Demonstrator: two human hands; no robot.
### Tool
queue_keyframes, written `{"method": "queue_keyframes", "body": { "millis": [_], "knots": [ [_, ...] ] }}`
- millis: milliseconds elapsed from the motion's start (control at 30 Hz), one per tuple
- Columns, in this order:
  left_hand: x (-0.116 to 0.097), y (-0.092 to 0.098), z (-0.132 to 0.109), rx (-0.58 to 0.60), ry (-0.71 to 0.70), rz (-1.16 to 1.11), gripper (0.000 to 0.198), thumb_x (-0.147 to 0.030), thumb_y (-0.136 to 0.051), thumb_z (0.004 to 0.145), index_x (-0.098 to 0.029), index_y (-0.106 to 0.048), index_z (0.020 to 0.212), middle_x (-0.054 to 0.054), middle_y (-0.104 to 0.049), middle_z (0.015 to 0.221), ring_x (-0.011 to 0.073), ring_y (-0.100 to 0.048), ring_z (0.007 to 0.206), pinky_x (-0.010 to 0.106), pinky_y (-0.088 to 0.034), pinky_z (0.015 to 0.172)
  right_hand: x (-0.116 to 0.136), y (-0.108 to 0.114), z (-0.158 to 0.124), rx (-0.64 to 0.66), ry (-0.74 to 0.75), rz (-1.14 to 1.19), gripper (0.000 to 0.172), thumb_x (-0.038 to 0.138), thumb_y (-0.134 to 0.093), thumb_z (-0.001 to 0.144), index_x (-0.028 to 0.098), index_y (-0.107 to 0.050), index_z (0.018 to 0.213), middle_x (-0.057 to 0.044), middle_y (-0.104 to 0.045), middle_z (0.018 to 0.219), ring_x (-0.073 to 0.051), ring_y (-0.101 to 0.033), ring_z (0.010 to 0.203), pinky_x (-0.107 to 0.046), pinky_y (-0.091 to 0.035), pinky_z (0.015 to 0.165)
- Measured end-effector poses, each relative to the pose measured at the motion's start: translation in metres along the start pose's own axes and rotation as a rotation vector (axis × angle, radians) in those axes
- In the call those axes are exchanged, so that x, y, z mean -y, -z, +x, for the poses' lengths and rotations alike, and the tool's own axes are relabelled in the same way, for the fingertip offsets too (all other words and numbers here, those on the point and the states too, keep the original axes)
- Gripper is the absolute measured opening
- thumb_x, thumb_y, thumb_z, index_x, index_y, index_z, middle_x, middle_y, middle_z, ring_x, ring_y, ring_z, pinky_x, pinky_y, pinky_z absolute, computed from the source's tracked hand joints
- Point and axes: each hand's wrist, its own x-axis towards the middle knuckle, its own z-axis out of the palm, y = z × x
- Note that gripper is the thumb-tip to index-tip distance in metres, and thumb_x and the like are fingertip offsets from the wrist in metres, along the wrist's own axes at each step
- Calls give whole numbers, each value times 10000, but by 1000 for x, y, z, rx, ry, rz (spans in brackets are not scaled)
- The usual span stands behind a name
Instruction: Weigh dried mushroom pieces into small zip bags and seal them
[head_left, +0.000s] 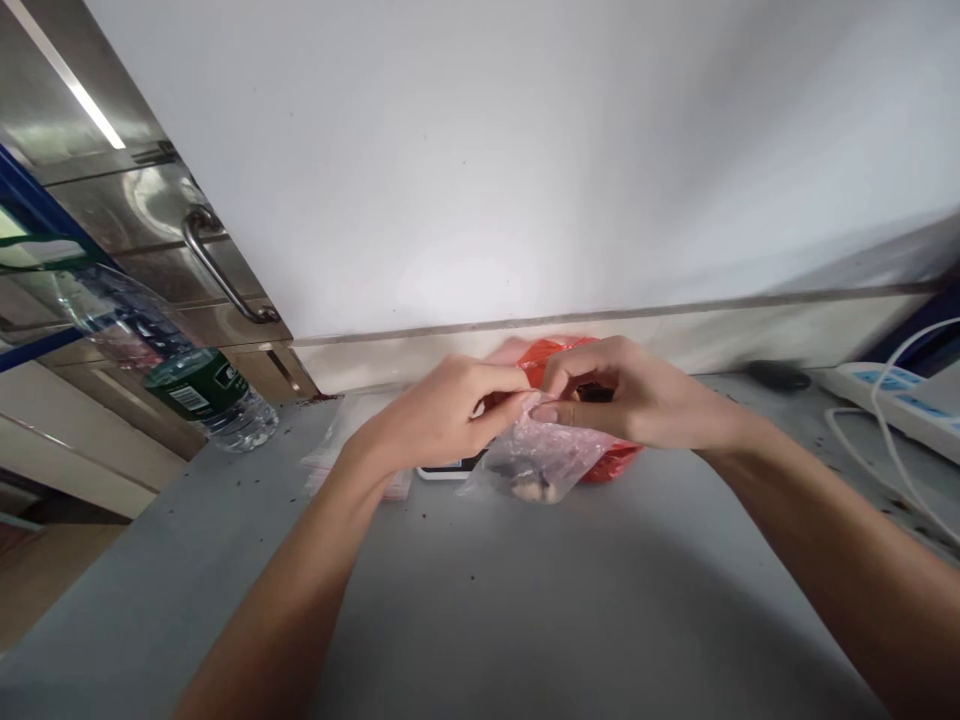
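Note:
A small clear plastic bag [541,462] with dark and pale bits inside hangs just above the grey table [480,600]. My left hand [442,412] pinches its top edge from the left. My right hand [626,398] pinches the same edge from the right, fingers curled. Behind the hands lies an orange-red bag [551,356], partly hidden. A small white and dark device [448,468] shows under my left hand.
A plastic water bottle [176,365] with a green label stands at the table's left edge. Flat clear bags [337,440] lie left of the hands. A white power strip [892,395] with white cables sits at the right. A wall runs along the back.

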Motion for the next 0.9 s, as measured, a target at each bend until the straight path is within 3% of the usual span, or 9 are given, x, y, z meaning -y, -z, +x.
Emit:
{"method": "queue_keyframes", "body": {
  "millis": [133, 267, 467, 633, 900],
  "knots": [
    [4, 4, -2, -47, -72, 81, 306, -139, -456, 955, -198, -382, 663, -64, -324, 587, 81, -276, 514, 257, -212, 497, -3, -1, 2, -20, -20, 9, 371, 551, -712, 830, 213, -646, 691, 17, -544, 659, -131, -442, 599, -299, -343, 553],
    [9, 12, -4, -90, -85, 147, 322, -148, -462, 958, -198, -383, 649, -59, -356, 587, 86, -318, 526, 249, -250, 521, -6, 1, 2, -45, -21, -26, 329, 515, -690, 846, 221, -656, 703, 12, -556, 649, -138, -447, 596, -305, -350, 556],
    [13, 21, -8, -100, -33, 195, 299, -246, -458, 997, -185, -565, 724, -30, -564, 625, 108, -473, 565, 246, -315, 553, -7, 8, 0, -35, -75, 3, 331, 508, -686, 838, 207, -645, 709, 6, -619, 676, -116, -477, 553, -285, -361, 523],
    [13, 22, -9, -110, -56, 227, 309, -231, -465, 991, -183, -568, 703, -27, -592, 626, 105, -495, 564, 241, -360, 580, -12, 17, -4, 5, -146, -12, 324, 520, -701, 827, 208, -667, 747, 14, -621, 668, -117, -506, 553, -274, -391, 527],
    [14, 24, -10, -109, -42, 216, 314, -245, -468, 988, -184, -564, 695, -21, -606, 637, 108, -511, 576, 240, -377, 588, -18, 34, -9, 26, -142, -103, 319, 520, -698, 824, 209, -715, 759, -18, -669, 687, -151, -566, 622, -294, -422, 577]
  ]
}}
